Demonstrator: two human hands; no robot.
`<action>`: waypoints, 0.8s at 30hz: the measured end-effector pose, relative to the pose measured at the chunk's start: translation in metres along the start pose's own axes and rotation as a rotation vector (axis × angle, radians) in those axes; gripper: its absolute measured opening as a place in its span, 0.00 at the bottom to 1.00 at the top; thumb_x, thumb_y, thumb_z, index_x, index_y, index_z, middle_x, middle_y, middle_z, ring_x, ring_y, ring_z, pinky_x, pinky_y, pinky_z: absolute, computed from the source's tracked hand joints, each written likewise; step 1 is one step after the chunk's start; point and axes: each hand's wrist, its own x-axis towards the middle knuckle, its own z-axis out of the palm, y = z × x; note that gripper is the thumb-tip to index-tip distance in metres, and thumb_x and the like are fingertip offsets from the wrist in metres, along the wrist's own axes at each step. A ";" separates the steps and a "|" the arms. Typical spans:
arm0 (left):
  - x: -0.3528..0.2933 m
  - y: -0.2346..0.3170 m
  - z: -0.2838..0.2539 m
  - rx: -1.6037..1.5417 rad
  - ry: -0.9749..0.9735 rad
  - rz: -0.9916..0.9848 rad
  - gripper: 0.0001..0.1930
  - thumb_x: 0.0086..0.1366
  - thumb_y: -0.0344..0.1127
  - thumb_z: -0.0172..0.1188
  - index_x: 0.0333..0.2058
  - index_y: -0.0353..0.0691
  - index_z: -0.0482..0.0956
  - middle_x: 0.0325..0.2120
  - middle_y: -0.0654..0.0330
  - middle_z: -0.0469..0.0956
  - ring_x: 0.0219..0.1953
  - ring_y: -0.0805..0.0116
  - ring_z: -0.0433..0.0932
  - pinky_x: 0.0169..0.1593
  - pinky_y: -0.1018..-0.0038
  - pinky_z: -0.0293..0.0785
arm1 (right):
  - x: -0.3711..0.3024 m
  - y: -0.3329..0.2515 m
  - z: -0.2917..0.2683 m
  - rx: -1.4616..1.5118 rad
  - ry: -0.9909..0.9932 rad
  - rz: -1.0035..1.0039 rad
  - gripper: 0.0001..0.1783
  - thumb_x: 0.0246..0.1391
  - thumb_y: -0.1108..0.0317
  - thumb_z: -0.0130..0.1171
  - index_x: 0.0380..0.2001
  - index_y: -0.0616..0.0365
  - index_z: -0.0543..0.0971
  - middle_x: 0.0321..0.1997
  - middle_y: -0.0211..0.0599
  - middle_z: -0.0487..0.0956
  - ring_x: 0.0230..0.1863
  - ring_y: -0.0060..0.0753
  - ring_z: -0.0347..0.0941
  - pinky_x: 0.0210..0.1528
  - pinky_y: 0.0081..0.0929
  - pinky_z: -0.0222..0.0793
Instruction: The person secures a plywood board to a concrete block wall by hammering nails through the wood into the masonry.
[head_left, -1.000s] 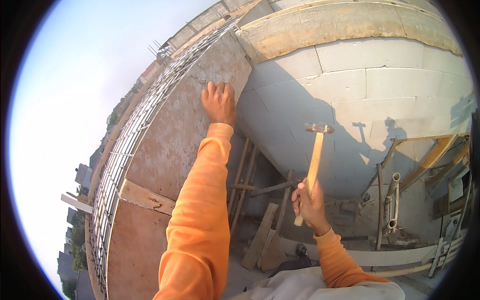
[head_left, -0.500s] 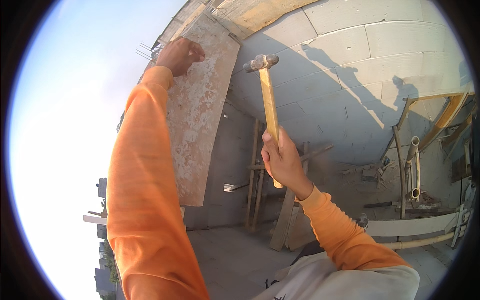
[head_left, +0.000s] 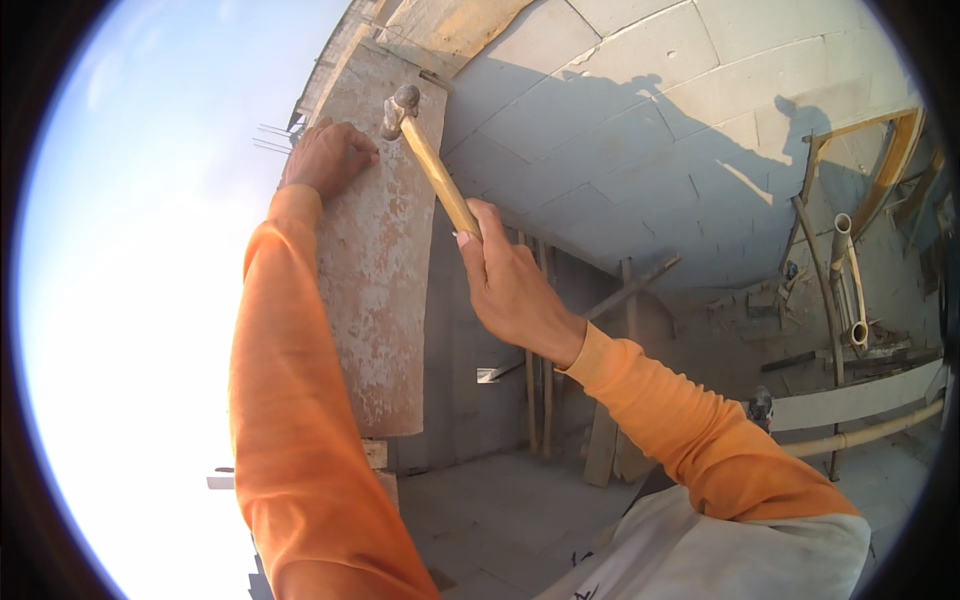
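Hammer, rounded grey metal head, yellow wooden handle, gripped in bare right hand, raised before weathered brown panel. Panel seemingly set; remaining work unclear. Left hand curled at panel's upper edge; cannot tell whether holding anything.

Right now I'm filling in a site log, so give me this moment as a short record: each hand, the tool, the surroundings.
Left hand: at the upper left edge of the board, fingers bent; whether it holds anything is unclear
Right hand: gripping the hammer
Tool: hammer, head up, tilted left; contact with board unclear
Behind: pale block wall
Lower right: bamboo pole
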 end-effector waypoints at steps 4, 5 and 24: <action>0.005 -0.006 0.006 -0.011 0.019 0.053 0.09 0.62 0.44 0.68 0.39 0.54 0.90 0.46 0.56 0.80 0.54 0.55 0.77 0.60 0.61 0.73 | 0.011 0.012 0.006 -0.038 0.066 -0.118 0.22 0.73 0.68 0.44 0.63 0.70 0.59 0.21 0.60 0.75 0.24 0.67 0.76 0.26 0.50 0.66; 0.007 -0.006 0.007 -0.010 0.022 0.063 0.09 0.62 0.44 0.68 0.39 0.53 0.90 0.46 0.56 0.80 0.54 0.55 0.77 0.60 0.61 0.73 | 0.014 0.016 0.006 -0.053 0.077 -0.134 0.23 0.73 0.68 0.44 0.64 0.71 0.59 0.21 0.60 0.75 0.24 0.67 0.77 0.26 0.50 0.67; -0.003 -0.002 -0.003 -0.041 0.017 0.082 0.05 0.57 0.40 0.67 0.32 0.53 0.90 0.42 0.60 0.79 0.50 0.58 0.78 0.55 0.63 0.74 | 0.024 0.008 0.006 -0.074 0.098 -0.085 0.25 0.74 0.65 0.43 0.66 0.73 0.61 0.23 0.65 0.76 0.25 0.66 0.78 0.26 0.50 0.68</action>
